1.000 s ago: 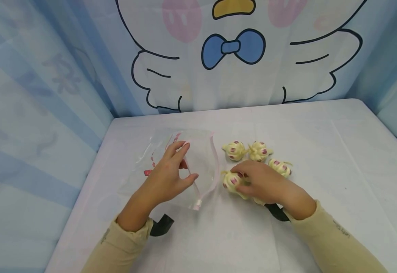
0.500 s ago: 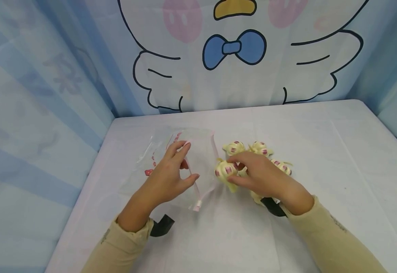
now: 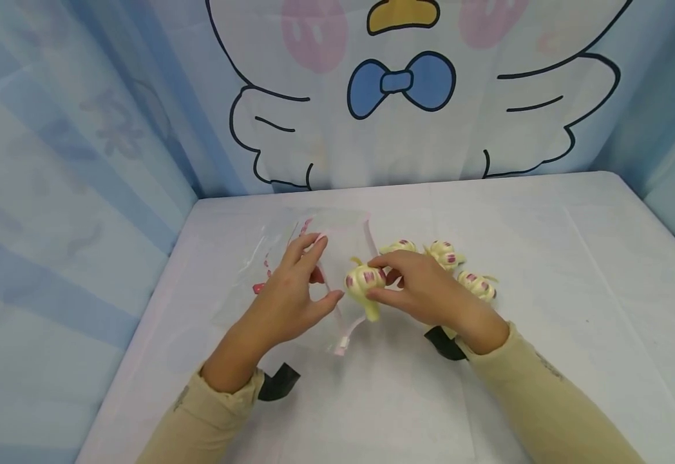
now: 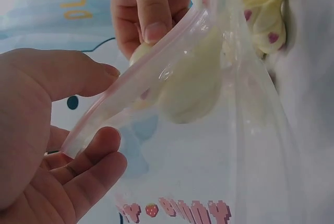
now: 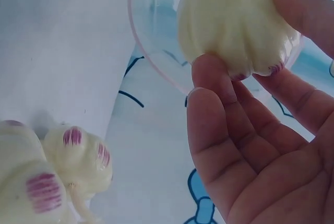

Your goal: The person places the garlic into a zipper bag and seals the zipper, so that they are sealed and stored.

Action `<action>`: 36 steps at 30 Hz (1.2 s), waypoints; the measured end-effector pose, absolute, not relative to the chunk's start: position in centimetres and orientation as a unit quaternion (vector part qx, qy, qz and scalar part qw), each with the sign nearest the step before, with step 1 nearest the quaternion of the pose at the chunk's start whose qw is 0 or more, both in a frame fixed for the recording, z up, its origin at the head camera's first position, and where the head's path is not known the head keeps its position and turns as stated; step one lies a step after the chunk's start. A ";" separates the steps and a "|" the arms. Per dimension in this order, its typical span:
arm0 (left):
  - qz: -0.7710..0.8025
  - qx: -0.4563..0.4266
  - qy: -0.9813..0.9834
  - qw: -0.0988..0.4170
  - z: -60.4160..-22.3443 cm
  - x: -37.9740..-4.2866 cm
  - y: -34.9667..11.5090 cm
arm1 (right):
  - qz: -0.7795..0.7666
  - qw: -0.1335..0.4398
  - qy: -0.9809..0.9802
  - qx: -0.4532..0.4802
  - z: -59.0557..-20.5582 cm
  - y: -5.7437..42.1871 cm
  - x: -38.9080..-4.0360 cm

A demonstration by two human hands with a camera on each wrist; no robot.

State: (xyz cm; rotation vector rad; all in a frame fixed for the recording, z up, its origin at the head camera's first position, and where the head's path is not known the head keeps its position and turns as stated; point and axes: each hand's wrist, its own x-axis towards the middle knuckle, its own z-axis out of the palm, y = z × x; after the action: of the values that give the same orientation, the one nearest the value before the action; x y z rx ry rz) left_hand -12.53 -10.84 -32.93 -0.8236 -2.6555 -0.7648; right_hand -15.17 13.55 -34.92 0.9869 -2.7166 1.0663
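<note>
My left hand [image 3: 285,296] holds the mouth of a clear slider zip bag [image 3: 340,229], its fingers spread along the pink-edged lip. In the left wrist view the thumb and fingers lie about that lip [image 4: 141,67], which stands lifted and parted. My right hand [image 3: 424,287] pinches a pale yellow garlic bulb [image 3: 363,282] with purple patches, right at the bag's opening. Seen from the right wrist, the bulb [image 5: 235,23] sits between thumb and fingertips, with the bag behind it. The white slider [image 3: 343,343] is at the near end of the pink strip.
More garlic bulbs lie on the white table right of the bag, such as one at the back [image 3: 443,253] and one farther right [image 3: 476,285]; the right hand partly covers others. A printed curtain [image 3: 395,142] hangs behind the table's far edge.
The right hand has lifted a garlic bulb from the group and carried it left to the bag's mouth. The left hand stays almost in place on the bag.
</note>
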 end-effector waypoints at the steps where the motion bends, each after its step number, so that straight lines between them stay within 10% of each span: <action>1: -0.264 -0.284 -0.912 0.132 -32.9 -12.5 -10.8 | 0.347 0.029 -0.881 0.319 -34.9 13.5 -15.2; 36: -0.283 -0.302 -0.899 0.143 -32.2 -12.0 -10.4 | 0.321 0.006 -0.893 0.316 -35.1 10.8 -16.2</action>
State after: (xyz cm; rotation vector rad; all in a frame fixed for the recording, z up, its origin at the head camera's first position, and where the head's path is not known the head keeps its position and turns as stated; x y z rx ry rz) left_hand -11.99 -10.37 -32.24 -0.8724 -2.5925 -0.8172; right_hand -16.16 10.80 -35.09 0.9883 -2.7938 1.0037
